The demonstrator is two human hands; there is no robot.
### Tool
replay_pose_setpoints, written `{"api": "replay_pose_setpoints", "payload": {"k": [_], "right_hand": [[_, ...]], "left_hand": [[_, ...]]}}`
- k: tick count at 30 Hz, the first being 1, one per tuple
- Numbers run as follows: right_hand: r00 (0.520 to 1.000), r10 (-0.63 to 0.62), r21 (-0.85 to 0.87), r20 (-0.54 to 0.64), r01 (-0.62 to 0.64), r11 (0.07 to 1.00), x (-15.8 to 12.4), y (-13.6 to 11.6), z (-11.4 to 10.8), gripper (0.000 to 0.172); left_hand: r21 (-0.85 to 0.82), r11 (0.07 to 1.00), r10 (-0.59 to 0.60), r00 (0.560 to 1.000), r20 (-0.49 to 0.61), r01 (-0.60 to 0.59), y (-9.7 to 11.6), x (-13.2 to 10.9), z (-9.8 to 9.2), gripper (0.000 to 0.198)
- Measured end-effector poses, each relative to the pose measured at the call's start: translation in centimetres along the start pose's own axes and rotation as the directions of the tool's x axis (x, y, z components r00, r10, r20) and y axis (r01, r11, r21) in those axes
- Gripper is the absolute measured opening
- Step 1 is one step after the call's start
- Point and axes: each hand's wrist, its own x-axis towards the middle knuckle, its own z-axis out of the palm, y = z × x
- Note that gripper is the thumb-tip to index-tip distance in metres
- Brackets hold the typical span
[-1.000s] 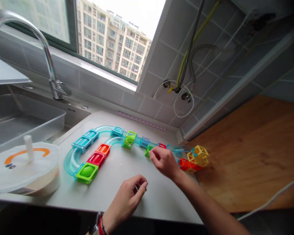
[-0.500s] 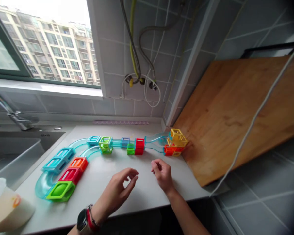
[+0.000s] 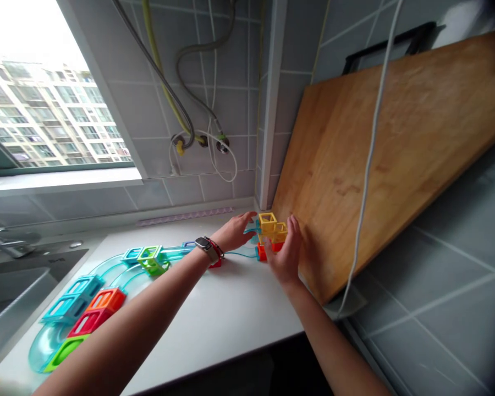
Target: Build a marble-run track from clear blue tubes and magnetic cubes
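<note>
A chain of coloured blocks and clear blue track pieces lies on the white counter. At its right end stand yellow frame blocks above a red-orange block. My left hand reaches over the track to the left side of the yellow blocks, fingers apart, fingertips by the clear blue piece. On the right side, my right hand has its fingers and thumb spread around the yellow and red blocks. Whether either hand grips them is not clear. My left forearm covers part of the track.
A large wooden board leans right of the blocks, with a white cable hanging before it. Green, teal and red blocks form the left track. The sink is far left.
Both hands have moved forward to the yellow and red blocks at the track's right end, and my right hand has opened. The camera view has turned to the right.
</note>
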Motion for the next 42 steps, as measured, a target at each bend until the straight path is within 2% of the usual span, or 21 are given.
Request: {"api": "replay_pose_setpoints", "payload": {"k": [2, 4, 8, 11, 13, 15, 16, 18, 20, 22, 24, 26, 28, 30, 32, 35, 37, 40, 41, 42], "right_hand": [[0.997, -0.02, -0.081, 0.074, 0.026, 0.996, 0.3, 0.3, 0.7, 0.08], [0.99, -0.034, -0.137, 0.139, 0.053, 0.989, 0.3, 0.5, 1.3, 0.078], [0.989, -0.061, -0.123, 0.137, 0.078, 0.989, 0.0, 1.1, 2.2, 0.07], [0.99, -0.075, -0.09, 0.115, 0.086, 0.992, -0.2, 1.6, 2.6, 0.071], [0.99, -0.082, -0.083, 0.112, 0.092, 0.992, -0.3, 1.8, 2.6, 0.072], [0.99, -0.085, -0.079, 0.109, 0.094, 0.992, -0.4, 1.8, 2.6, 0.074], [0.99, -0.087, -0.074, 0.109, 0.095, 0.993, -0.4, 1.8, 2.5, 0.075], [0.99, -0.091, -0.061, 0.112, 0.098, 0.993, -0.4, 1.7, 2.4, 0.078], [0.988, -0.1, -0.05, 0.12, 0.107, 0.993, -0.5, 1.7, 2.2, 0.08], [0.986, -0.11, -0.044, 0.122, 0.117, 0.992, -0.6, 1.8, 2.1, 0.082], [0.986, -0.12, -0.036, 0.115, 0.125, 0.991, -0.7, 1.9, 2.1, 0.084], [0.988, -0.122, -0.028, 0.098, 0.125, 0.992, -0.9, 2.0, 2.1, 0.086], [0.991, -0.113, -0.022, 0.073, 0.115, 0.993, -1.1, 2.0, 2.1, 0.086], [0.995, -0.087, -0.011, 0.042, 0.088, 0.996, -1.3, 2.1, 2.0, 0.085], [0.999, -0.041, 0.022, 0.003, 0.041, 0.999, -1.4, 2.4, 1.9, 0.086], [0.997, 0.065, 0.138, -0.032, -0.06, 0.989, -1.6, 3.2, 2.1, 0.08], [0.987, 0.158, 0.251, -0.03, -0.145, 0.957, -1.7, 3.6, 2.5, 0.073], [0.947, 0.32, 0.404, 0.004, -0.295, 0.866, -1.9, 4.0, 3.2, 0.062], [0.929, 0.369, 0.442, 0.028, -0.343, 0.829, -2.0, 4.1, 3.4, 0.059], [0.909, 0.413, 0.475, 0.057, -0.388, 0.79, -2.1, 4.2, 3.6, 0.056]], "left_hand": [[-0.007, 1.0, 0.004, 1.0, 0.025, -0.004, -0.1, 0.5, 0.6, 0.045], [-0.003, 1.0, 0.0, 1.0, 0.029, 0.0, -0.2, 0.6, 0.9, 0.044], [-0.022, 1.0, -0.009, 1.0, 0.009, 0.009, -0.6, 0.4, 0.6, 0.043], [-0.085, 0.994, -0.073, 0.993, -0.089, 0.065, -0.2, 0.1, -0.3, 0.044], [-0.2, 0.972, -0.164, 0.968, -0.191, 0.125, 0.7, -0.6, -1.4, 0.046], [-0.329, 0.931, -0.248, 0.935, -0.253, 0.158, 1.9, -2.0, -2.6, 0.046], [-0.365, 0.916, -0.27, 0.93, -0.25, 0.168, 2.6, -3.1, -3.1, 0.045], [-0.327, 0.925, -0.26, 0.951, -0.168, 0.195, 3.7, -5.9, -3.5, 0.042], [-0.163, 0.967, -0.206, 0.978, -0.031, 0.198, 4.3, -9.0, -2.8, 0.042], [0.019, 0.985, -0.174, 0.979, 0.104, 0.173, 4.4, -11.9, -1.2, 0.051], [0.12, 0.984, -0.159, 0.961, 0.228, 0.135, 4.0, -14.1, 0.8, 0.059], [0.158, 0.983, -0.14, 0.943, 0.302, 0.095, 3.4, -15.3, 2.6, 0.058], [0.165, 0.984, -0.113, 0.94, 0.322, 0.062, 2.9, -15.8, 3.8, 0.053], [0.16, 0.987, -0.08, 0.949, 0.306, 0.031, 2.6, -15.9, 4.4, 0.054], [0.136, 0.991, -0.041, 0.958, 0.282, 0.002, 2.4, -15.7, 4.4, 0.064], [0.036, 0.998, 0.031, 0.962, 0.272, -0.042, 2.1, -14.6, 3.4, 0.082], [-0.034, 0.999, 0.044, 0.975, 0.218, -0.038, 1.9, -12.8, 2.4, 0.081], [-0.136, 0.987, -0.088, 0.996, -0.017, 0.085, 1.4, -8.5, 1.3, 0.063], [-0.196, 0.971, -0.16, 0.982, -0.104, 0.137, 1.1, -6.8, 1.3, 0.063], [-0.272, 0.944, -0.228, 0.964, -0.138, 0.184, 0.8, -5.0, 1.4, 0.071]]}}
